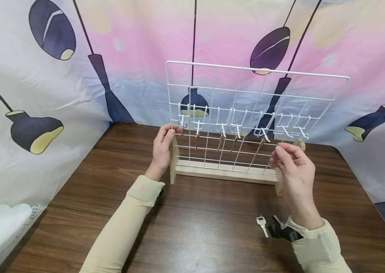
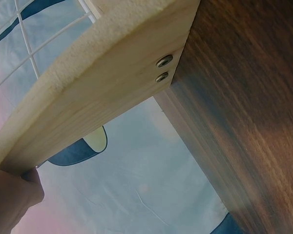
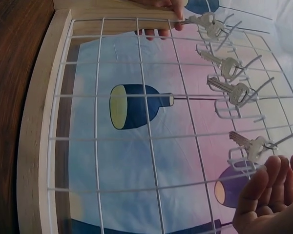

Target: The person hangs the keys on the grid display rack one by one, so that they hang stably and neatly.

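A white wire grid rack (image 1: pixel 213 90) on a wooden base stands on the table. My left hand (image 1: pixel 162 146) grips its wooden side post (image 2: pixel 102 73), thumb on the near side. Hooks run in a row across the grid; silver keys hang on several, such as one key (image 3: pixel 234 92) near the middle. My right hand (image 1: pixel 295 167) is beside the rightmost hanging key (image 3: pixel 254 146), fingers loosely bent, with a gap to the thumb in the right wrist view and nothing visible between. Two hooks (image 1: pixel 293 132) at the right end carry no key.
On the brown table (image 1: pixel 192 216) near the right wrist lie a silver key (image 1: pixel 262 225) and a second key (image 1: pixel 279 221), partly behind the wrist strap. A printed cloth (image 1: pixel 144 38) hangs behind. White plastic packaging (image 1: pixel 5 227) is at the lower left.
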Demonstrator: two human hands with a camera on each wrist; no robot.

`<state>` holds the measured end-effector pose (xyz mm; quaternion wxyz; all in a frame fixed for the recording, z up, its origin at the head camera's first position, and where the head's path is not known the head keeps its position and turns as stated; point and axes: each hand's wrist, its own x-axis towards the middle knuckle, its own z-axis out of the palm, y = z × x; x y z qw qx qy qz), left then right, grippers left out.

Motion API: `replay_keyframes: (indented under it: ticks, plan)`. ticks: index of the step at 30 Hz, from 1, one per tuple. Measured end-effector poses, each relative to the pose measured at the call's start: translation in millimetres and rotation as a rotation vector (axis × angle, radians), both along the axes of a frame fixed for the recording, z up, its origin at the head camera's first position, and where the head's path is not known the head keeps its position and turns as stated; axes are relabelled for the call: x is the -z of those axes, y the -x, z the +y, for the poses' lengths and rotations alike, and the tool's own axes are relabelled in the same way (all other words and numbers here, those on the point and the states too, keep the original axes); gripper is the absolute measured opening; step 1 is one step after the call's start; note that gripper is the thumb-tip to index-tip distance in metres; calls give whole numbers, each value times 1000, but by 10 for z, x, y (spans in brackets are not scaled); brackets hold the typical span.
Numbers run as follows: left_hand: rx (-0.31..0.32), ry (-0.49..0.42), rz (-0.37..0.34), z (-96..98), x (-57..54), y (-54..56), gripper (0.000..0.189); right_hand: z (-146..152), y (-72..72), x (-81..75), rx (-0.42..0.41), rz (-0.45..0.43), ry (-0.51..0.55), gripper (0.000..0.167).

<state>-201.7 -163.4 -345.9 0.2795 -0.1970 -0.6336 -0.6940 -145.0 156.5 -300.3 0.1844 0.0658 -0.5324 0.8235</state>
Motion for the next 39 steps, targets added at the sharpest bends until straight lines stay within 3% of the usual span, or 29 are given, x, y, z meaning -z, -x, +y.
replay_keyframes:
  ticks: [4,11,17,23,27,33,39]
  plan:
    - [0,-4,0,2,-1,-7,22,76,-22,18,-37,-23,-108,7]
    - [5,-12,-3,1,9,3,22,271,-55,89,-133,-72,-445,8]
    - [7,-11,8,1,-4,-3,26,360,-59,168,-217,-105,-671,15]
    - [7,-3,8,4,8,4,26,406,-69,260,-228,-97,-998,24]
    - [12,-12,20,5,20,9,28,438,-69,354,-311,-89,-1175,25]
    - [14,-23,34,4,17,10,30,464,-85,513,-501,-63,-1338,34]
    - [21,-19,20,2,14,13,26,463,-107,656,-589,-115,-1459,35]
